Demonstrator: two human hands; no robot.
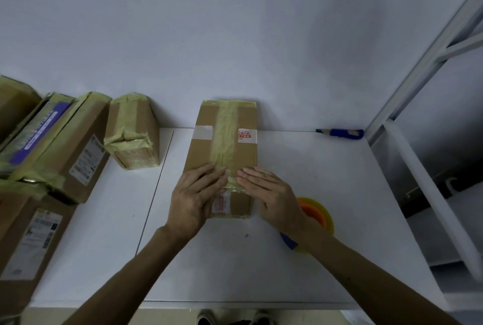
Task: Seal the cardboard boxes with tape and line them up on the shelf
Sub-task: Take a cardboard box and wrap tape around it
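A long brown cardboard box [203, 147] lies in the middle of the white table [326, 175], with a yellowish tape strip [227, 134] running down its top seam. My left hand [196, 196] lies flat on the box's near left part, fingers straight and touching the tape. On the near right part, my right hand [271, 194] presses flat with straight fingers beside the strip. A yellow tape roll with an orange core [320, 213] lies on the table just right of my right wrist, partly hidden by it.
Several taped cardboard boxes crowd the left side, the nearest a small one [133, 131]. A blue utility knife [339, 133] lies at the table's far right edge. A white metal shelf frame [418, 84] stands to the right. A white wall is behind.
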